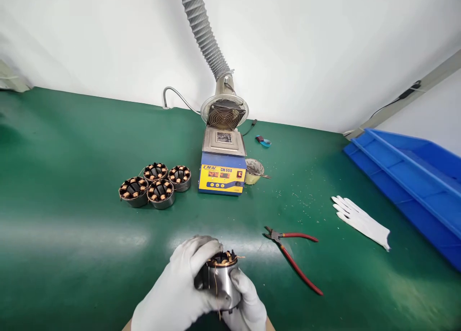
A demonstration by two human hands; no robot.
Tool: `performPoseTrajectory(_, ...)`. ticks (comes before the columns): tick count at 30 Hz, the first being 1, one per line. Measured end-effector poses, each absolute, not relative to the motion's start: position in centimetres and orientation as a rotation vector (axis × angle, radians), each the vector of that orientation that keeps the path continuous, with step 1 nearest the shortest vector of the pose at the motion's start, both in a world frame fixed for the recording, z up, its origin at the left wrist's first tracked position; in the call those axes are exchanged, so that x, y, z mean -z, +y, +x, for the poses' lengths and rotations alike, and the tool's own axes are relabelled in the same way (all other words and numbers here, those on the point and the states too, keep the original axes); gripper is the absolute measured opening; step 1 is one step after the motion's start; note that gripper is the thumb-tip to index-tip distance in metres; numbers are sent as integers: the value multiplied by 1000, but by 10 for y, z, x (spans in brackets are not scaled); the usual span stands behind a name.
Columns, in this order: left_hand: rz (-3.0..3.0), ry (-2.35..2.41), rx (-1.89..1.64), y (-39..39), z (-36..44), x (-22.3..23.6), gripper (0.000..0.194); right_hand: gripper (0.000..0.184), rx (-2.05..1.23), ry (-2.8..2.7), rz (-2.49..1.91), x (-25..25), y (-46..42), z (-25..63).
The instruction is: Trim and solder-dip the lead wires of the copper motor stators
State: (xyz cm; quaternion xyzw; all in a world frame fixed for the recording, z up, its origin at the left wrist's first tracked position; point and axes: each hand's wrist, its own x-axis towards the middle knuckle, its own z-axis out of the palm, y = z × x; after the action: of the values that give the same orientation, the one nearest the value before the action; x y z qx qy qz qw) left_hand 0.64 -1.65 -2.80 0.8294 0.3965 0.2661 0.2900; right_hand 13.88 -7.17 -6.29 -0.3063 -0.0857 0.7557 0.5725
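Observation:
A motor stator [224, 279] with a shiny steel ring, copper windings and loose wire ends is held up near the front of the table. My left hand [183, 278], in a white glove with dirty fingertips, grips its left side and front, with fingers over the upper rim. From the right, my right hand [248, 300], also gloved, holds it with the thumb against the steel side; its other fingers are largely hidden. Thin copper wires hang down the front of the ring, and one sticks out to the right at the top.
Several stators [161, 191] stand grouped at left. A blue and yellow solder pot [222, 173] sits behind my hands under an exhaust hose [203, 28], beside a small cup [253, 171]. At right lie red-handled cutters [288, 247], a white glove [362, 221] and blue bins [406, 172].

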Motion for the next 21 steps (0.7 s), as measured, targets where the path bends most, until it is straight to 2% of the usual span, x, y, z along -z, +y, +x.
performPoseTrajectory(2, 1950, 1070, -727, -12, 14, 26, 16, 43, -1776, -210, -715, 65, -70, 137)
performPoseTrajectory(3, 1820, 1069, -733, -10, 18, 25, 15, 44, -1782, -204, -715, 65, -69, 136)
performPoseTrajectory(6, 1406, 1124, -738, -4, 26, 23, 23, 43, -1821, -146, -696, 66, -69, 135)
performPoseTrajectory(9, 1057, 1258, -898, 0, 21, 25, 33, 46, -1878, -47, -620, 62, -69, 138)
performPoseTrajectory(12, 1099, 1174, -803, 1, 14, 30, 43, 47, -1887, 35, -592, 59, -68, 140)
performPoseTrajectory(15, 1139, 1069, -602, -5, 21, 31, 40, 44, -1863, 75, -647, 63, -67, 140)
performPoseTrajectory(17, 981, 1117, -618, -10, 32, 30, 32, 45, -1867, 56, -671, 67, -67, 139)
performPoseTrajectory(21, 699, 1140, -726, -9, 47, 26, 39, 51, -1905, -67, -648, 67, -68, 138)
